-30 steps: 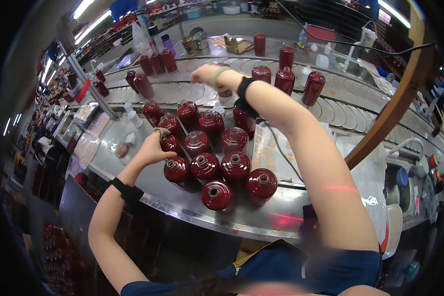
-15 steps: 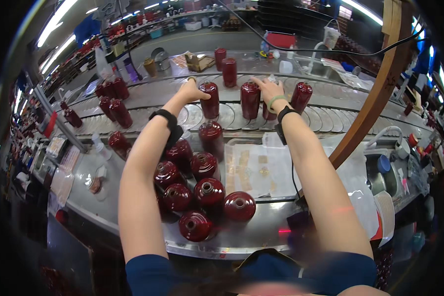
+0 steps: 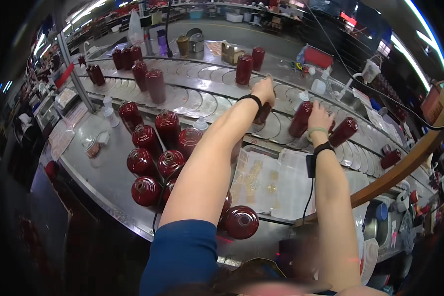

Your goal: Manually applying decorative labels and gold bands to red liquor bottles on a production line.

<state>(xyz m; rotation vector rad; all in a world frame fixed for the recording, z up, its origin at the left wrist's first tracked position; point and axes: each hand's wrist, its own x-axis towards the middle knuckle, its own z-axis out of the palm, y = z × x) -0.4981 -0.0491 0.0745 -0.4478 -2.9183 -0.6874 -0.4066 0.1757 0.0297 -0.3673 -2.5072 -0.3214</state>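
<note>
My left hand (image 3: pixel 264 92) is closed on the upper part of a glossy dark red bottle (image 3: pixel 263 114) at the conveyor; my wrist partly covers it. Further right, my right hand (image 3: pixel 320 119) is curled round a red bottle (image 3: pixel 332 124) mostly hidden behind it. Tilted in the view, another red bottle (image 3: pixel 300 120) stands against that hand's left side, and a further one (image 3: pixel 344 131) is just to its right. Two red bottles stand beyond my left hand, the nearer one (image 3: pixel 244 69) close to it.
Several red bottles (image 3: pixel 145 191) crowd the metal table (image 3: pixel 103 167), partly under my left arm. The conveyor (image 3: pixel 197 102) of overlapping plates carries more bottles at left. A tray with white sheets (image 3: pixel 266 182) lies between my arms. A wooden post (image 3: pixel 380 192) slants across the right.
The view has turned, so the scene now tilts. My left arm reaches across the clustered bottles, its hand still on a bottle. My right hand stays among the conveyor bottles.
</note>
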